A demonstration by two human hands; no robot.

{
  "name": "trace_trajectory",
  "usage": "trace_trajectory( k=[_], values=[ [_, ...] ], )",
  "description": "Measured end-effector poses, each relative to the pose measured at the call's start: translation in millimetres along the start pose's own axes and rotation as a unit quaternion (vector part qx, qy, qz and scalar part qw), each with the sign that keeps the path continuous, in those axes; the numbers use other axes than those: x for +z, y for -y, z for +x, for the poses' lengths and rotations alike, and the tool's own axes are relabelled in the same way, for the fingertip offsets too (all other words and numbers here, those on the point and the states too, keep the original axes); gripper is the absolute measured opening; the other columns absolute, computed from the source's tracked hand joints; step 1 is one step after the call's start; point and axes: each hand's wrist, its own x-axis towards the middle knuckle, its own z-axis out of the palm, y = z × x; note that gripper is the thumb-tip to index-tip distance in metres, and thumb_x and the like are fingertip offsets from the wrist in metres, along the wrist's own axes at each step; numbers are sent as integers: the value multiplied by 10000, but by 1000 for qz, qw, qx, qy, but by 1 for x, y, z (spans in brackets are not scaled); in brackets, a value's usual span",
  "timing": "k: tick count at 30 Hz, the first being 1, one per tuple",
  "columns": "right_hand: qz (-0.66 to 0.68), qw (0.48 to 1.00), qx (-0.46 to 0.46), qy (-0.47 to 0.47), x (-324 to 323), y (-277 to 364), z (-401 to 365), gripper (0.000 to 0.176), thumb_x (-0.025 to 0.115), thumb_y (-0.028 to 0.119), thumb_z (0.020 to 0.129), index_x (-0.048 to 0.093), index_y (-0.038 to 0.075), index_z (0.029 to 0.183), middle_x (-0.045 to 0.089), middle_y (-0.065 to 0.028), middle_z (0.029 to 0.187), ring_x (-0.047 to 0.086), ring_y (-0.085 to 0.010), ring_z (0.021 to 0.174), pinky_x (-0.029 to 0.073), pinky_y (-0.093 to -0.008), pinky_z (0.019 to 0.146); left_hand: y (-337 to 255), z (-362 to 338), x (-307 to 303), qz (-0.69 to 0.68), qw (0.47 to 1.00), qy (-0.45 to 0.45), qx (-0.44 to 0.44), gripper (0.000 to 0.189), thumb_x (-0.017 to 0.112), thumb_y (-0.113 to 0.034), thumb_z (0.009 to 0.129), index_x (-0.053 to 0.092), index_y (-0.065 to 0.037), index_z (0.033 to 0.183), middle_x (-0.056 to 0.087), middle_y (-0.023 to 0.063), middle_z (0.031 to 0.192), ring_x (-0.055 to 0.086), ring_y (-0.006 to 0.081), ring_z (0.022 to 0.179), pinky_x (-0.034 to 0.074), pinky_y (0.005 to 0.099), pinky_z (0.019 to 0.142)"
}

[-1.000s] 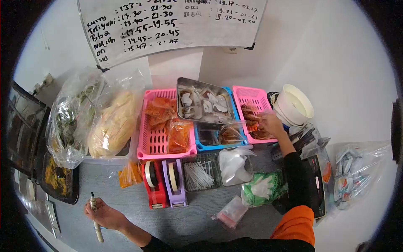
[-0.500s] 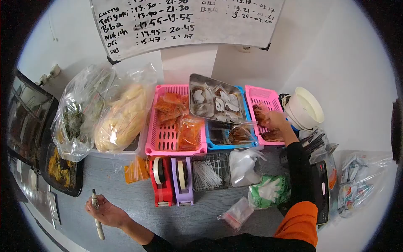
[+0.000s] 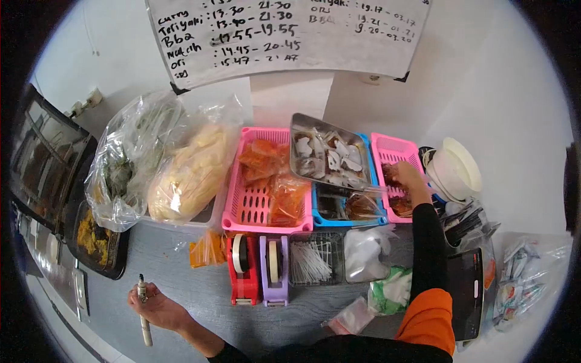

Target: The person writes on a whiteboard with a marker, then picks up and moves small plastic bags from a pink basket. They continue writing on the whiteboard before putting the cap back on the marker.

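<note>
My left hand (image 3: 158,307) is closed around a whitish marker (image 3: 145,330) with a dark tip pointing up, over the grey tabletop (image 3: 206,302). My right hand (image 3: 411,179) reaches into the right-hand pink basket (image 3: 396,143), among small packets of dark brown sauce (image 3: 400,204); its fingertips are partly hidden. A metal tray (image 3: 330,154) with white-and-brown packets lies tilted over the blue basket (image 3: 339,219), just left of that hand. The left pink basket (image 3: 251,213) holds orange packets (image 3: 287,196).
Bagged yellowish food (image 3: 190,175) and bagged greens (image 3: 118,175) stand at the left. Two tape dispensers (image 3: 244,281), a box of white sticks (image 3: 311,260) and a green-white bag (image 3: 390,290) line the front. White bowls (image 3: 454,169) are right. A whiteboard (image 3: 242,54) hangs behind.
The whole view has shifted, so objects appear a little further right and lower. My right hand stays in the right pink basket, and my left hand still holds the marker.
</note>
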Motion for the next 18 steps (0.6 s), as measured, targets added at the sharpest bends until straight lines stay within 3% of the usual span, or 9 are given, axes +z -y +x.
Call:
trace_trajectory(
  k=[2, 3, 6, 8, 10, 14, 18],
  values=[
    [-65, 991, 108, -53, 0, 10, -6, 112, 540, 122, 643, 579, 49, 719, 575, -126, 711, 564, -247, 680, 427, -361, 595, -4, -3, 7, 7, 1000, 0, -2, 206, 388, -230, 823, 417, -27, 845, 439, 41, 804, 450, 96, 731, 381, 232, 668],
    [-114, 990, 76, -17, -7, 20, -14, 151, 522, 173, 648, 592, 79, 744, 576, -130, 731, 564, -258, 695, 429, -357, 617, -5, -4, 11, 2, 1000, 0, -2, 210, 389, -234, 823, 419, -28, 844, 443, 42, 807, 453, 96, 733, 383, 233, 666],
    [-209, 972, 109, 13, -33, 68, -53, 139, 512, 171, 635, 602, 103, 715, 575, -131, 722, 561, -272, 695, 429, -365, 623, -4, -8, 14, 6, 1000, 14, 5, 223, 391, -248, 823, 424, -29, 839, 452, 45, 802, 456, 97, 733, 384, 231, 666],
    [-265, 954, 142, -8, -3, 40, -57, 142, 501, 162, 631, 600, 113, 720, 572, -126, 713, 560, -270, 705, 427, -382, 614, -5, -10, 17, 1, 1000, 7, -8, 226, 391, -252, 822, 425, -29, 838, 453, 46, 795, 458, 98, 732, 385, 230, 666],
    [-216, 976, 15, 28, -6, 37, -71, 169, 505, 151, 621, 590, 108, 761, 568, -128, 733, 553, -275, 719, 420, -390, 635, -7, -11, 19, -3, 1000, 1, -20, 229, 391, -255, 822, 426, -29, 837, 455, 48, 789, 461, 98, 731, 387, 229, 666],
    [-106, 993, -44, 3, -14, 29, -84, 212, 563, 183, 564, 577, 92, 755, 561, -150, 741, 542, -290, 688, 424, -386, 633, -8, -10, 18, 4, 1000, 15, -17, 220, 390, -251, 821, 425, -34, 830, 461, 49, 767, 465, 100, 718, 389, 229, 663],
    [-93, 990, -108, -10, -29, 34, -83, 211, 575, 198, 572, 578, 100, 760, 565, -132, 717, 534, -297, 661, 427, -368, 621, -12, -10, 22, -9, 1000, -4, -10, 208, 393, -244, 820, 423, -38, 821, 461, 46, 760, 462, 98, 715, 385, 231, 666]
  ],
)
